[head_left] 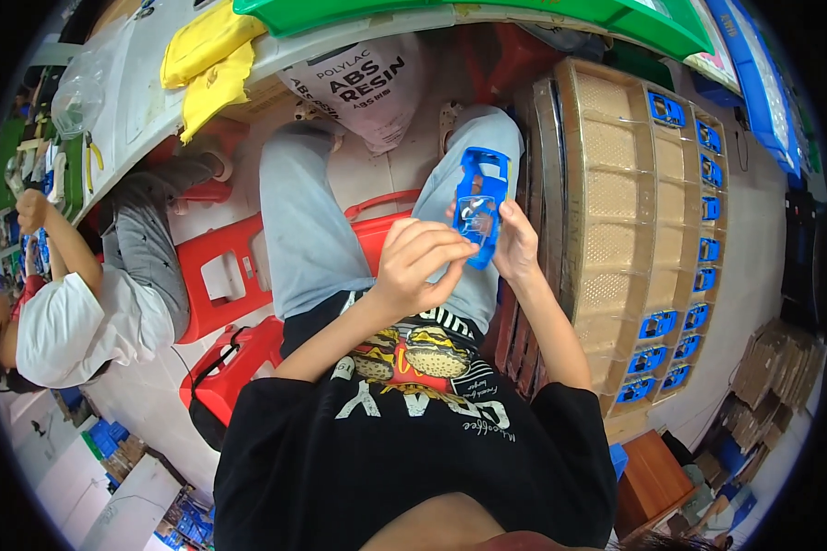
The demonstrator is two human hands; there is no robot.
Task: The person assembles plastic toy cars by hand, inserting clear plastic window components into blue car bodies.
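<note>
The blue toy car shell (481, 207) is held up over the person's lap, just above the right knee, its long axis running near to far. The right hand (516, 246) cups it from the right and underneath, its grip clamped on the shell's near right edge. The left hand (415, 264) comes in from the left, fingers (441, 241) curled together and pinched on a clear insert (475, 220) that sits in the shell's near half; its grip touches both insert and shell. Both hands meet at the near end of the shell, while the far end sticks out free beyond them.

To the right stand cardboard trays (616, 220), with a row of blue shells (698, 266) lined along their right side. Red stools (225, 275) lie to the left of the legs. Farther left another person (92, 303) sits at a desk (138, 92) bearing yellow cloth (207, 55). A white sack (363, 83) rests on the floor at the far side.
</note>
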